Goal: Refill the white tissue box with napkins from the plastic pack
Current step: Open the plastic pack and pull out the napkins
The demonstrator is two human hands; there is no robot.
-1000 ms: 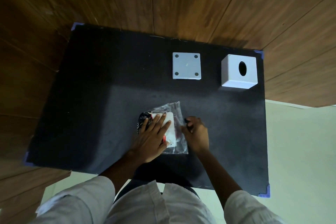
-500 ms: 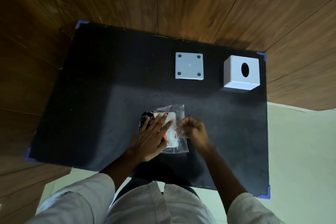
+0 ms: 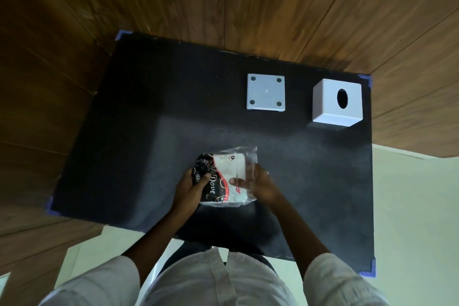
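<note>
A clear plastic pack (image 3: 226, 176) with a black and red print and white napkins inside lies near the front middle of the black mat (image 3: 149, 131). My left hand (image 3: 190, 187) grips its left, printed edge. My right hand (image 3: 262, 185) holds its right, clear edge, thumb on top. The white tissue box (image 3: 323, 104), a cube with an oval hole on top, stands at the mat's far right. Its flat white base plate (image 3: 265, 95), with a round mark in each corner, lies to the left of the box.
The black mat has blue tape at its corners and rests on a wooden surface (image 3: 223, 2). A pale floor (image 3: 417, 206) shows to the right and below. My white sleeves and shirt fill the bottom of the view.
My left hand, earlier pressed flat on top of the pack, has shifted to grip its left edge. My right hand has closed on the pack's right side.
</note>
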